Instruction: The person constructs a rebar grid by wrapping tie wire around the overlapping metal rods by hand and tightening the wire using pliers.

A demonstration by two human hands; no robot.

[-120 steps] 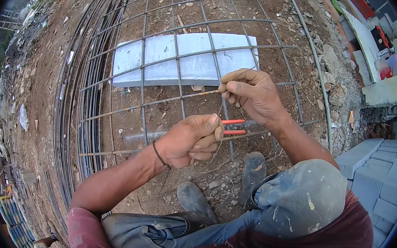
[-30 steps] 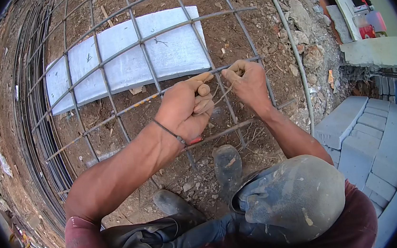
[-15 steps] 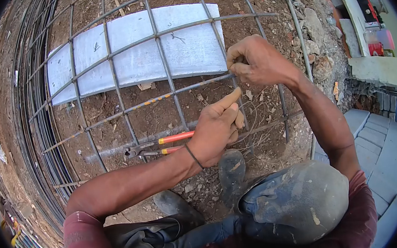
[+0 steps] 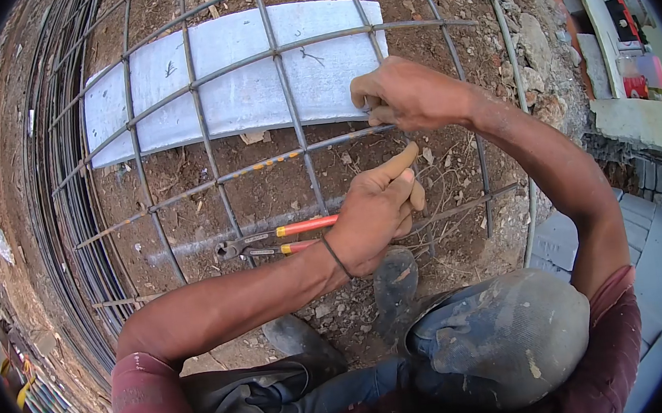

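A grid of steel rebar (image 4: 259, 165) lies over the ground before me. My left hand (image 4: 379, 214) is closed round the red-and-yellow handles of end-cutting nippers (image 4: 231, 249), whose jaws point left. Its index finger stretches up toward a bar crossing near the right side of the grid. Just above that crossing, my right hand (image 4: 416, 95) has its fingers curled and pressed together. What they pinch is hidden. Thin wire strands (image 4: 451, 167) show to the right of my left hand's fingertips; I cannot tell whether either hand holds them.
A pale flat board (image 4: 239, 80) lies under the upper bars. Long rods (image 4: 47, 194) are bundled at the left. A pipe (image 4: 517, 85) and rubble (image 4: 534, 39) run along the right, beside grey paving blocks (image 4: 654, 255). My boots (image 4: 394, 280) stand at the near edge of the grid.
My right hand has shifted left over the bar crossing, its wrist turned and fingers curled further over. My left hand keeps the nippers in much the same place. The view has moved slightly.
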